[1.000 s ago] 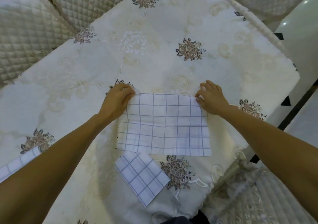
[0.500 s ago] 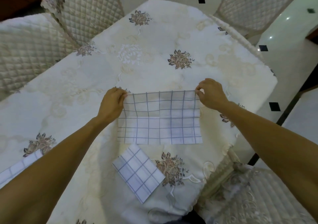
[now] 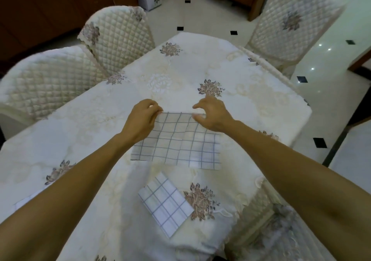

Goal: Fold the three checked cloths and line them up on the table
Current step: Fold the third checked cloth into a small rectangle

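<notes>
A white checked cloth (image 3: 176, 150), folded into a wide strip, lies flat in the middle of the table (image 3: 200, 64). My left hand (image 3: 142, 118) pinches its far left corner. My right hand (image 3: 212, 114) hovers over the middle of its far edge, thumb and fingers spread, gripping nothing. A second checked cloth (image 3: 165, 202), folded into a small rectangle, lies askew nearer to me. Only a sliver of a third checked cloth (image 3: 25, 199) shows at the lower left, the rest hidden under my left forearm.
A cream floral tablecloth covers the table. Quilted chairs stand at the left (image 3: 46, 80), back left (image 3: 116, 38), far right (image 3: 291, 23) and near right (image 3: 271, 230). The table's right edge drops to a tiled floor (image 3: 331, 100).
My right hand has let go of the far right corner and slid left along the cloth's far edge, fingers now spread. My left hand keeps its pinch. The view has tilted upward.
</notes>
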